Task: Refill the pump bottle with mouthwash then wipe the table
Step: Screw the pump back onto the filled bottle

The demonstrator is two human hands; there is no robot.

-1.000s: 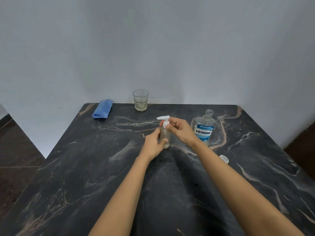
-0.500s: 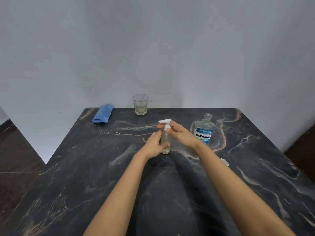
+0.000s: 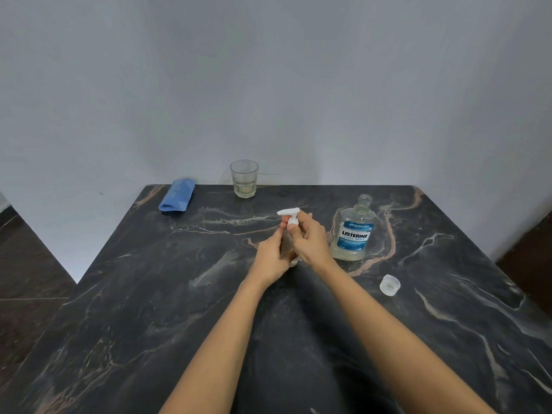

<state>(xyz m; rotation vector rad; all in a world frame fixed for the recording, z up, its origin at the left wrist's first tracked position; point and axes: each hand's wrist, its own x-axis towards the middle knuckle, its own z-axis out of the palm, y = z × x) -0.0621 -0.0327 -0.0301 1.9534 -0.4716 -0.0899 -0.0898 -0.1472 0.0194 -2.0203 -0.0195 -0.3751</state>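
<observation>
Pump bottle (image 3: 292, 223) stood at the middle of the counter (image 3: 179, 294), left hand (image 3: 270, 258) gripping its body, right hand (image 3: 310, 240) pinching its collar. Uncapped mouthwash (image 3: 354, 234) stood just right; cap (image 3: 389, 284) lay apart.

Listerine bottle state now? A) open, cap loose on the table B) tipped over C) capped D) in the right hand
A: the Listerine bottle stands upright with a bare neck, a clear cap lies apart on the table; left hand and right hand hold the pump bottle.
</observation>
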